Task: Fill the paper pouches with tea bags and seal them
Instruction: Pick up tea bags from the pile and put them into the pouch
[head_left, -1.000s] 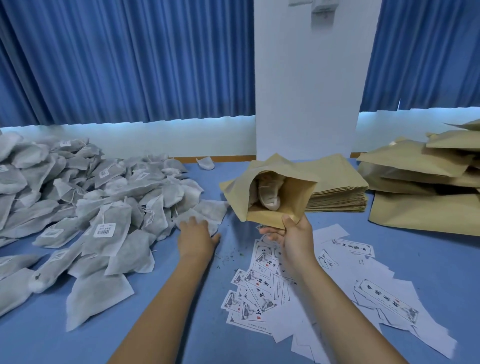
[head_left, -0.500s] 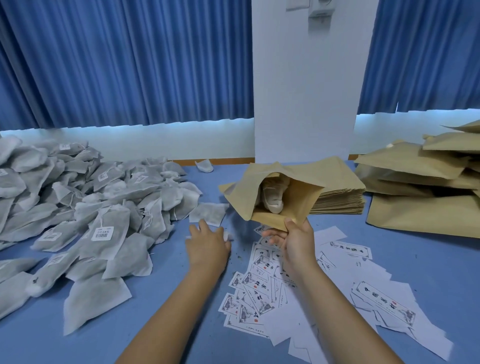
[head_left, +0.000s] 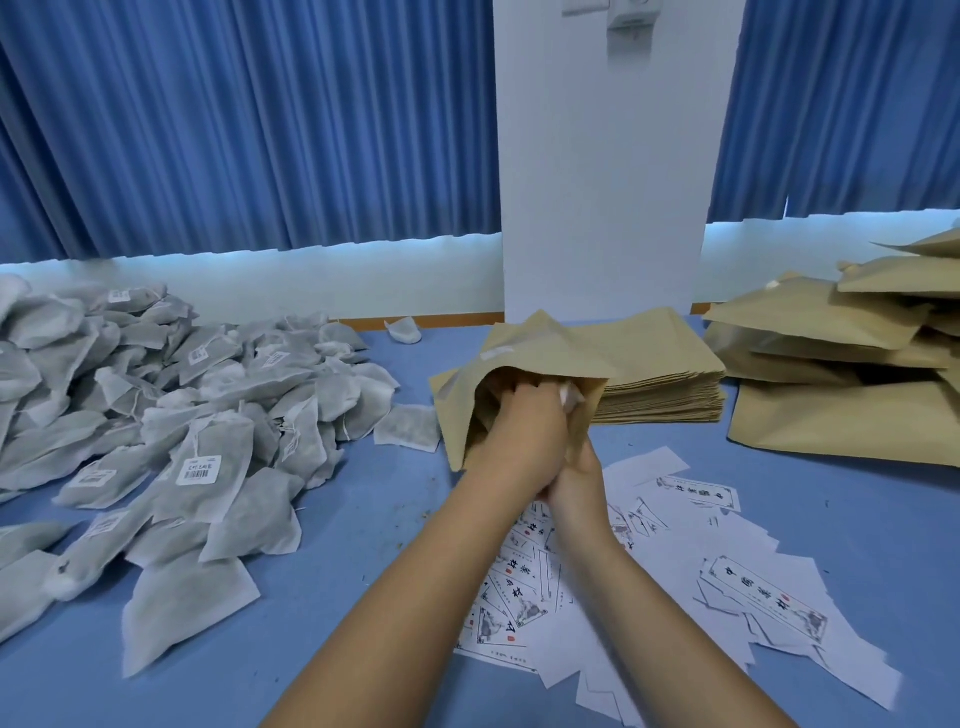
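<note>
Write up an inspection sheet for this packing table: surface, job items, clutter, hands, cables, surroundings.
Surface: blue table, dark crumbs scattered on it.
Job's things: tea bags heaped at left; open pouch held up; flat pouches stacked behind it; bulkier pouches piled at right; labels strewn in front.
Clutter: stray tea bag at the far edge.
Hands: left hand in the open pouch's mouth, grip hidden; right hand grips its lower edge.
Cables: nothing seen.
Surroundings: blue curtains, white pillar.

Blue pleated curtains (head_left: 260, 130) at the back, parted by a white pillar (head_left: 602, 182), with printed paper slips (head_left: 763, 605) scattered across the blue table (head_left: 857, 519).
</note>
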